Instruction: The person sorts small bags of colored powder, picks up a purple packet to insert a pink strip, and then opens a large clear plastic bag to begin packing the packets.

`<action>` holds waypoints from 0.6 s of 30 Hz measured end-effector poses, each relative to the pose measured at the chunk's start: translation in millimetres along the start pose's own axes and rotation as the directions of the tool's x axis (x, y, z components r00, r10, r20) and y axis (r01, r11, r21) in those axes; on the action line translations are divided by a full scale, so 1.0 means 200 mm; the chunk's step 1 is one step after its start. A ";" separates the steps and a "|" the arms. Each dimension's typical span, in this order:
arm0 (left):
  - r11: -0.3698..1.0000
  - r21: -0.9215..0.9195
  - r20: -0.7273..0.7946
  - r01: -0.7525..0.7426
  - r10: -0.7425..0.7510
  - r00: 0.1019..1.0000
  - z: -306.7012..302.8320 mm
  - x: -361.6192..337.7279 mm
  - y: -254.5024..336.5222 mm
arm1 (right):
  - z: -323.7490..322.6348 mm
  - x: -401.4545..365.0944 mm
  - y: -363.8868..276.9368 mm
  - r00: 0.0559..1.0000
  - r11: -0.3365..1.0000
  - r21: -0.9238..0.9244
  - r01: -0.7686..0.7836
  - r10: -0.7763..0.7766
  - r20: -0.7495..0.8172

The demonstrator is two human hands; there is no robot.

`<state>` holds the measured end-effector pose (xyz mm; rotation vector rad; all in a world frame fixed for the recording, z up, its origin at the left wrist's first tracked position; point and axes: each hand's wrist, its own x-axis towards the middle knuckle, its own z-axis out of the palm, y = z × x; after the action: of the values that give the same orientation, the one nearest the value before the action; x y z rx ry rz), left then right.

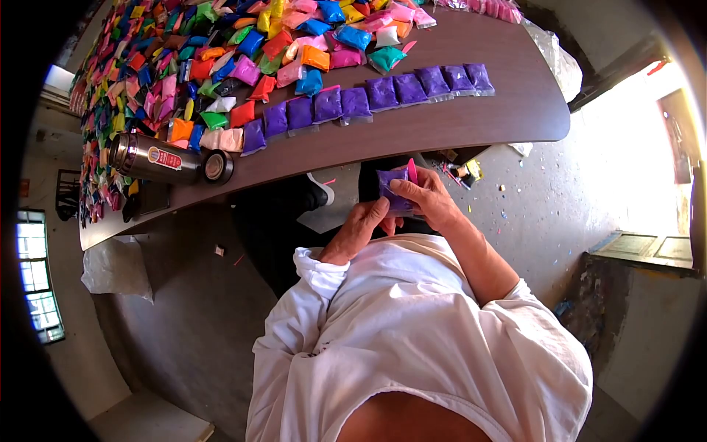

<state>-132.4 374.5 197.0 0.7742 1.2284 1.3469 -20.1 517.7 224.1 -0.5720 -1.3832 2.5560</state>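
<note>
A small clear packet of purple clay-like stuff [392, 186] is held in front of my lap, below the table's near edge. My left hand [359, 227] grips its lower left side, thumb on the front. My right hand [433, 197] pinches it from the right with the thumb across its face. A flat pink plastic piece [412, 171] sticks up by my right thumb; its lower end is hidden. On the table beyond, a row of similar purple packets [382, 93] runs along the near side.
Many packets in mixed colours [221, 66] are heaped over the left and back of the brown table [508, 88]. A metal flask [158, 158] lies on its side near the edge, beside a round dark lid [217, 166]. A plastic bag [118, 267] hangs low at left.
</note>
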 end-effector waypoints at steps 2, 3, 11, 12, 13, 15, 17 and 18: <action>1.000 -0.005 -0.014 0.005 -0.006 1.000 0.00 0.00 0.00 | 0.00 0.00 0.01 1.000 1.000 0.002 0.016 -0.016 0.026; 1.000 -0.006 -0.013 0.005 -0.005 1.000 0.00 0.00 0.00 | -0.01 0.00 0.02 0.998 0.999 0.006 0.031 -0.032 0.053; 0.999 0.030 -0.040 -0.019 0.020 0.999 0.01 0.00 0.00 | 0.00 0.00 0.03 0.990 0.991 -0.014 0.136 -0.135 0.049; 0.999 0.031 -0.040 -0.019 0.020 0.999 0.01 0.00 0.00 | 0.01 -0.01 0.02 0.993 0.995 0.015 0.100 -0.101 0.056; 0.999 0.039 -0.062 -0.025 0.027 0.998 0.01 0.00 0.01 | 0.02 0.00 0.03 0.993 0.995 0.015 0.100 -0.101 0.057; 0.998 0.048 -0.083 -0.031 0.035 0.996 0.00 0.01 0.00 | 0.03 0.00 0.06 0.997 0.998 -0.026 0.055 -0.053 0.050; 0.996 0.092 -0.082 -0.005 0.012 0.997 0.00 0.01 -0.01 | 0.01 0.00 0.09 0.997 0.998 -0.025 0.059 -0.058 0.052; 0.996 0.092 -0.082 -0.005 0.012 0.997 0.00 0.01 -0.01 | 0.01 0.00 0.10 0.995 0.996 -0.023 0.084 -0.083 0.060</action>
<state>-132.2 375.4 194.9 0.7954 1.3612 1.3485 -20.0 505.8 208.3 -0.4360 -1.4290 2.5115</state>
